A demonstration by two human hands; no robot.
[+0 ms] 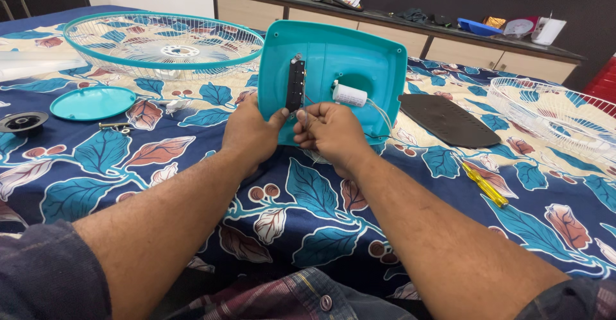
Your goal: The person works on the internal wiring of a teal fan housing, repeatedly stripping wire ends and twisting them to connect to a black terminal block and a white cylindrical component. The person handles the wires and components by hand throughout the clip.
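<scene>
A teal plastic fan base housing [346, 57] stands tilted on its edge on the bed, its inner side facing me. A black switch block [295, 84] and a white cylindrical capacitor [350, 95] with thin wires sit inside it. My left hand [249, 133] grips the housing's lower left edge, thumb up beside the switch block. My right hand [330, 133] has its fingers pinched on the thin wires just below the switch block and the capacitor.
A leaf-patterned blue bedsheet [308, 198] covers the surface. A teal-rimmed wire fan guard [163, 44] lies at the back left and a white wire guard [555, 115] at right. A black base plate [447, 120], a yellow screwdriver [485, 185], a teal round cap [92, 102] and a black hub [23, 122] lie around.
</scene>
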